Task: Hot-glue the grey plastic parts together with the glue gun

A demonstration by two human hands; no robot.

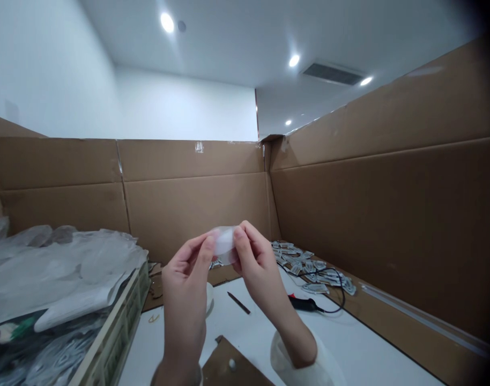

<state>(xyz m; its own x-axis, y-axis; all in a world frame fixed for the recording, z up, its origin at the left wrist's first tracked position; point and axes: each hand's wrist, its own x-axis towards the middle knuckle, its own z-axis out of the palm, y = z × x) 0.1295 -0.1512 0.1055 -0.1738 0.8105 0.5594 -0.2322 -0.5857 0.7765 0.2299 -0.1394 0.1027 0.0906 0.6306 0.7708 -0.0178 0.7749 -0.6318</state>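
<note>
1. Left hand and right hand grasp one small translucent piece at its opposite ends, between thumbs and fingertips.
2. It is up in the air above the counter; the two-sided pinch probably keeps it taut and its middle uncovered. Whether it is a pouch or a plain film, I cannot tell.
3. Below lie a dark thin stick and a brown board bearing a small white bit.
4. To the right, a black-handled tool trails its cable beside a heap of small grey pieces, perhaps set aside to free the middle.
5. At left, a crate is piled past its rim with whitish plastic sheets; greyish wrapped things show lower inside.
6. Cardboard walls stand around, likely as a screen.
</note>
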